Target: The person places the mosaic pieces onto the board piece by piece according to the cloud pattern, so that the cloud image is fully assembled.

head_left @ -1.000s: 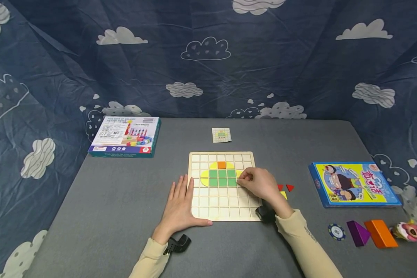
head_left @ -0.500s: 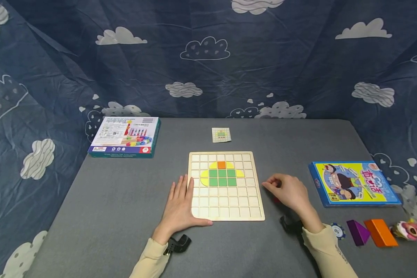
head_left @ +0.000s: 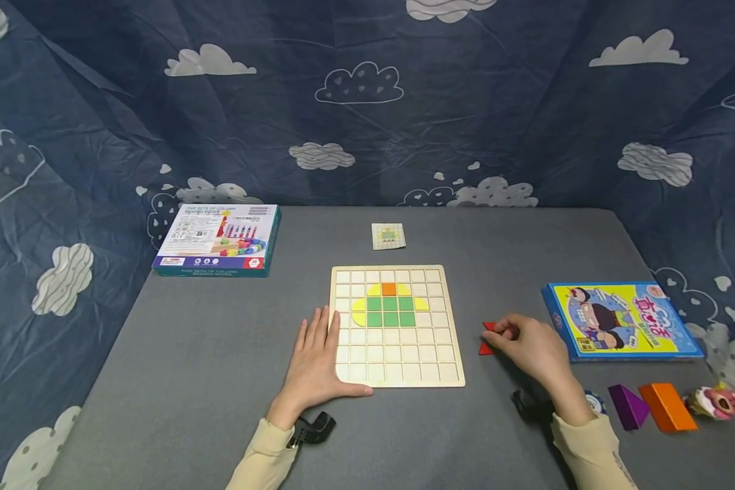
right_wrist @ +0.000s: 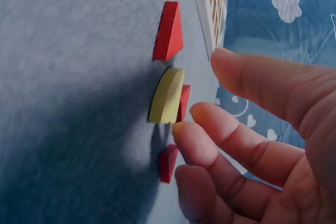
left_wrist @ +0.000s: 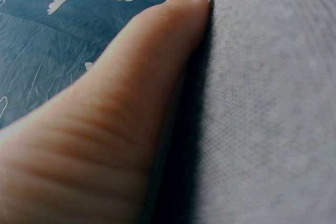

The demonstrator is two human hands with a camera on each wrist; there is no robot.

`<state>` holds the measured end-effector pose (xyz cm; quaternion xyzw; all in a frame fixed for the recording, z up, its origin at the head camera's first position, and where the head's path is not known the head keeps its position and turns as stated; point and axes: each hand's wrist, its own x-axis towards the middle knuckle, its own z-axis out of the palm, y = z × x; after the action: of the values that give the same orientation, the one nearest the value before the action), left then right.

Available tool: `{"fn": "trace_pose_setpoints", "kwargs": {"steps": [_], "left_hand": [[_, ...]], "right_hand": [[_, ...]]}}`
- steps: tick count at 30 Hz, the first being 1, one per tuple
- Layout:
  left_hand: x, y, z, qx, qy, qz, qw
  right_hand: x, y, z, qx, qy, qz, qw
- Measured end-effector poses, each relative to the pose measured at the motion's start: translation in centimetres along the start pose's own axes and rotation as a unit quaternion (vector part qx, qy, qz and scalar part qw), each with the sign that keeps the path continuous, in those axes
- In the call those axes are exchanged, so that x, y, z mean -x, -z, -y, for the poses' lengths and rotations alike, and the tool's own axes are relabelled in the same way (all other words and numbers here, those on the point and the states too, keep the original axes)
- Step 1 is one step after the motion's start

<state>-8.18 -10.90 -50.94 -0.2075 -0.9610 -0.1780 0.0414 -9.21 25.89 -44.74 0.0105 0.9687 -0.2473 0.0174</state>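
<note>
Red triangles (head_left: 487, 338) lie on the grey tabletop (head_left: 220, 354), just right of the wooden board (head_left: 395, 354); from the head view the right hand (head_left: 529, 344) hovers over them, while the left hand (head_left: 314, 364) lies flat on the board's left edge, holding nothing.

At the left wrist, that hand (left_wrist: 121, 119) presses flat, fingers straight; if it lifted, the board could slide.

At the right wrist, loosely curled fingers (right_wrist: 210, 135) grip nothing yet, close by a yellow piece (right_wrist: 167, 95) and red triangles (right_wrist: 169, 31). These lie crowded, so I reckon a careless pinch could nudge neighbours or take the wrong one.
</note>
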Motion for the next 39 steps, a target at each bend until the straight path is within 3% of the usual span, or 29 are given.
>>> {"fn": "trace_pose_setpoints", "kwargs": {"steps": [15, 39], "left_hand": [[0.0, 0.2, -0.1, -0.002, 0.008, 0.018, 0.9998], [0.0, 0.0, 0.0, 0.011, 0.000, -0.001, 0.9999]], "right_hand": [[0.4, -0.6, -0.7, 0.033, -0.047, -0.004, 0.998], [-0.2, -1.2, -0.2, -0.002, -0.016, -0.014, 1.000]]}}
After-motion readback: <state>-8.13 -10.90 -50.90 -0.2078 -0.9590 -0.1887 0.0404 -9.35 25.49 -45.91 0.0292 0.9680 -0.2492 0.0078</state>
